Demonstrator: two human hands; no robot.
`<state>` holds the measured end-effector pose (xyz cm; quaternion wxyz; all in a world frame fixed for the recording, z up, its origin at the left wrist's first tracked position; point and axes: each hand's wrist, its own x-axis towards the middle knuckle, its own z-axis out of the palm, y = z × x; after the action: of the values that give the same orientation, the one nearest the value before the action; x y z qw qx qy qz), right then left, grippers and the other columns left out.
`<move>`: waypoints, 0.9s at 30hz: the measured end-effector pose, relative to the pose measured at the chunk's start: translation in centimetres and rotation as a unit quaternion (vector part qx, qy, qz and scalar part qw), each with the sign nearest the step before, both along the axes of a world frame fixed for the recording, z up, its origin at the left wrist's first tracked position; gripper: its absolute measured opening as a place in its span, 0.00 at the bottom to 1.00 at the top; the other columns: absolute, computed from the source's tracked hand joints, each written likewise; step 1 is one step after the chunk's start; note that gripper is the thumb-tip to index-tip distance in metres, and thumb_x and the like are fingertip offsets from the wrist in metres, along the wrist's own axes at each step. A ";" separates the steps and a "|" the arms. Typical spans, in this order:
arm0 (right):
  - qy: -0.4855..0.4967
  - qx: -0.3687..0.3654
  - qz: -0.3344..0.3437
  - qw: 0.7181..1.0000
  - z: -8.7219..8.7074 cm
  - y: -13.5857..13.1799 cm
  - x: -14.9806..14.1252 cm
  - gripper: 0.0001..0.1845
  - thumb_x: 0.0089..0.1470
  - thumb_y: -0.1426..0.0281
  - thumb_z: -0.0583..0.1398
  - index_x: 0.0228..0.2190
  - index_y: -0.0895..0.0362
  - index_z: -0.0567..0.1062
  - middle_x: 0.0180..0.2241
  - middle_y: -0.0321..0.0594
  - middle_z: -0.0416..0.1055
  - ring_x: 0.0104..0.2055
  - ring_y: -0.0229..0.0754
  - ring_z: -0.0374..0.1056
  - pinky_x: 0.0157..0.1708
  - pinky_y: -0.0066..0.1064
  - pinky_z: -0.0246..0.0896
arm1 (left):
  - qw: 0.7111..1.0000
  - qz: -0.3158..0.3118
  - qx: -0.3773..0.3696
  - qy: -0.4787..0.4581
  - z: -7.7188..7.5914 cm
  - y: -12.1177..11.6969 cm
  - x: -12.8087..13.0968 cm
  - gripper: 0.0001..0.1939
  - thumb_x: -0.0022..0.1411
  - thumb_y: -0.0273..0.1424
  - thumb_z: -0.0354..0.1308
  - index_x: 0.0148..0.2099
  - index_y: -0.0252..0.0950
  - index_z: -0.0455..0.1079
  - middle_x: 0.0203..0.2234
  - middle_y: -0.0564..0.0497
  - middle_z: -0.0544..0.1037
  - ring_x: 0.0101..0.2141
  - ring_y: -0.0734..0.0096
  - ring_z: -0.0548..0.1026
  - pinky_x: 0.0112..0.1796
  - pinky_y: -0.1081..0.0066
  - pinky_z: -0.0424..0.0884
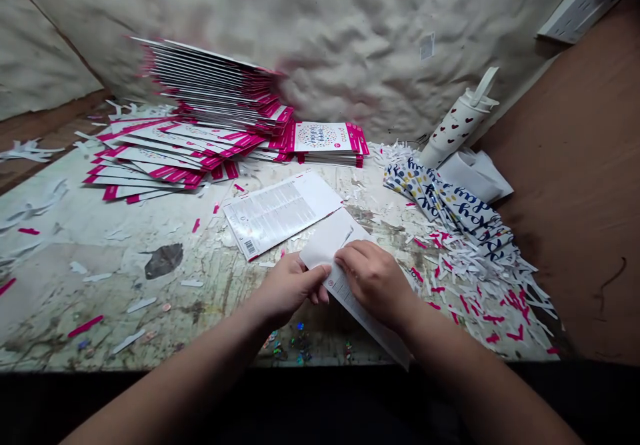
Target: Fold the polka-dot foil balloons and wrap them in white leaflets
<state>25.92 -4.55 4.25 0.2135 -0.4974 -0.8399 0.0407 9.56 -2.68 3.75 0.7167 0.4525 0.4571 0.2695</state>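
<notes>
Near the front of the table, a white printed packet [320,248] is held at a slant between both hands. My left hand [287,287] pinches its left edge between thumb and fingers. Curled over its upper face, my right hand [375,278] has its fingertips pressed together on it; whether a small piece is between them is hidden. The packet's lower end reaches down past my right wrist. Just beyond, a second white packet [280,211] lies flat with small print and a barcode up.
A leaning stack of pink-and-white packets [215,85] stands at the back left, with fanned packets [165,151] before it and a smaller pile [323,138] beside it. At right are a heart-patterned tumbler [456,125], blue-lettered packets [450,201] and paper scraps [480,291].
</notes>
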 end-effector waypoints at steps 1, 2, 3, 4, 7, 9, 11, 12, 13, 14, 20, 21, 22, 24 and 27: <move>0.009 0.005 -0.007 1.000 -0.1 0.1 0.1 0.10 0.55 0.77 0.52 0.30 0.60 0.73 0.30 0.45 0.70 0.35 0.43 0.65 0.36 0.32 0.59 | 1.000 0.000 -0.002 -0.001 0.0 0.0 0.0 0.14 0.46 0.38 0.59 0.23 0.30 0.66 0.11 0.53 0.70 0.14 0.80 0.65 0.18 0.79 0.60; 0.024 0.004 -0.015 1.000 -0.1 0.2 0.3 0.10 0.55 0.77 0.52 0.30 0.61 0.72 0.30 0.45 0.70 0.35 0.43 0.65 0.37 0.32 0.59 | 1.000 -0.001 -0.005 -0.001 0.1 -0.1 0.0 0.14 0.46 0.38 0.59 0.23 0.30 0.66 0.11 0.53 0.70 0.14 0.80 0.65 0.18 0.79 0.60; 0.042 -0.004 -0.021 0.999 0.0 0.3 0.4 0.09 0.55 0.77 0.52 0.30 0.60 0.72 0.30 0.44 0.70 0.35 0.42 0.65 0.36 0.31 0.60 | 1.000 -0.002 -0.010 -0.002 0.1 -0.1 -0.1 0.14 0.46 0.38 0.59 0.23 0.30 0.66 0.11 0.52 0.70 0.14 0.80 0.65 0.18 0.79 0.60; 0.058 -0.019 -0.023 0.998 0.1 0.3 0.6 0.09 0.55 0.76 0.52 0.31 0.60 0.72 0.30 0.43 0.71 0.34 0.41 0.65 0.36 0.31 0.60 | 1.000 -0.002 -0.014 -0.003 0.1 -0.1 -0.1 0.14 0.46 0.38 0.59 0.24 0.30 0.66 0.11 0.52 0.71 0.14 0.79 0.65 0.18 0.79 0.60; 0.065 -0.063 -0.002 0.996 0.6 0.4 0.9 0.09 0.56 0.75 0.53 0.31 0.58 0.73 0.30 0.40 0.72 0.33 0.39 0.66 0.35 0.29 0.60 | 1.000 0.001 -0.012 -0.009 0.1 -0.1 -0.1 0.14 0.46 0.38 0.59 0.24 0.30 0.67 0.11 0.52 0.71 0.14 0.79 0.65 0.18 0.79 0.60; 0.037 -0.058 0.012 0.998 0.9 0.2 0.8 0.09 0.56 0.74 0.53 0.30 0.58 0.73 0.29 0.41 0.72 0.33 0.40 0.66 0.35 0.29 0.59 | 1.000 0.003 0.002 -0.006 0.1 -0.1 -0.1 0.14 0.47 0.38 0.59 0.24 0.30 0.66 0.11 0.53 0.70 0.14 0.79 0.65 0.18 0.79 0.60; 0.007 -0.038 0.012 0.999 1.1 0.1 0.6 0.09 0.55 0.75 0.53 0.29 0.59 0.73 0.29 0.42 0.71 0.33 0.41 0.66 0.35 0.30 0.59 | 1.000 -0.001 0.021 0.000 0.2 -0.2 0.0 0.13 0.48 0.37 0.58 0.23 0.31 0.66 0.11 0.53 0.70 0.14 0.79 0.65 0.19 0.79 0.61; -0.005 -0.027 0.010 1.000 1.1 0.0 0.5 0.10 0.55 0.75 0.52 0.28 0.60 0.73 0.28 0.42 0.71 0.33 0.42 0.65 0.34 0.31 0.58 | 1.000 -0.004 0.029 0.003 0.2 -0.2 0.0 0.13 0.48 0.37 0.58 0.23 0.31 0.66 0.11 0.54 0.70 0.15 0.79 0.65 0.19 0.78 0.61; -0.012 -0.017 0.005 1.000 1.1 0.0 0.4 0.10 0.55 0.76 0.52 0.28 0.60 0.73 0.28 0.43 0.71 0.33 0.42 0.65 0.34 0.31 0.58 | 0.999 -0.009 0.036 0.004 0.2 -0.3 0.0 0.13 0.49 0.37 0.58 0.23 0.31 0.66 0.11 0.53 0.70 0.15 0.79 0.65 0.20 0.78 0.61; -0.014 -0.009 -0.001 1.000 1.1 0.0 0.5 0.10 0.55 0.76 0.51 0.28 0.60 0.72 0.28 0.44 0.70 0.33 0.43 0.65 0.34 0.32 0.58 | 0.999 -0.014 0.040 0.003 0.2 -0.4 0.0 0.13 0.49 0.37 0.58 0.23 0.31 0.66 0.12 0.53 0.70 0.15 0.79 0.66 0.20 0.78 0.62; -0.015 -0.055 0.006 0.998 1.4 -0.3 1.2 0.10 0.56 0.75 0.51 0.33 0.58 0.72 0.30 0.40 0.72 0.32 0.39 0.65 0.32 0.28 0.57 | 0.999 -0.019 0.029 0.009 0.2 -0.6 0.2 0.13 0.50 0.36 0.56 0.25 0.30 0.68 0.12 0.52 0.72 0.15 0.79 0.66 0.19 0.78 0.62; -0.042 -0.053 0.009 0.998 1.5 -0.5 0.9 0.09 0.56 0.76 0.51 0.32 0.58 0.72 0.29 0.40 0.71 0.31 0.39 0.65 0.31 0.28 0.56 | 0.999 -0.017 0.033 0.010 0.2 -0.6 0.3 0.12 0.51 0.36 0.56 0.25 0.30 0.68 0.13 0.52 0.72 0.15 0.79 0.66 0.19 0.78 0.62; -0.075 -0.043 0.010 0.996 1.7 -0.8 0.6 0.09 0.55 0.77 0.51 0.31 0.59 0.72 0.28 0.41 0.71 0.31 0.40 0.65 0.30 0.29 0.55 | 0.999 -0.017 0.037 0.012 0.3 -0.5 0.4 0.12 0.51 0.35 0.56 0.25 0.30 0.68 0.13 0.51 0.72 0.15 0.79 0.66 0.19 0.78 0.62; -0.138 -0.011 0.011 0.990 1.8 -1.1 -0.2 0.09 0.53 0.79 0.51 0.27 0.59 0.70 0.27 0.42 0.69 0.29 0.42 0.63 0.28 0.30 0.53 | 0.999 -0.018 0.046 0.014 0.3 -0.5 0.5 0.12 0.51 0.35 0.56 0.24 0.30 0.67 0.13 0.51 0.72 0.15 0.78 0.66 0.20 0.77 0.63; -0.173 0.041 0.008 0.984 1.9 -0.9 -0.1 0.09 0.51 0.79 0.50 0.25 0.59 0.69 0.26 0.43 0.66 0.27 0.43 0.60 0.26 0.31 0.52 | 0.998 -0.018 0.051 0.012 0.3 -0.6 0.4 0.12 0.52 0.34 0.56 0.24 0.30 0.67 0.14 0.51 0.72 0.16 0.77 0.68 0.21 0.77 0.64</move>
<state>25.81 -5.44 6.10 0.0848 -0.4812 -0.8690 -0.0783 9.99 -3.27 4.05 0.6916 0.4999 0.4432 0.2745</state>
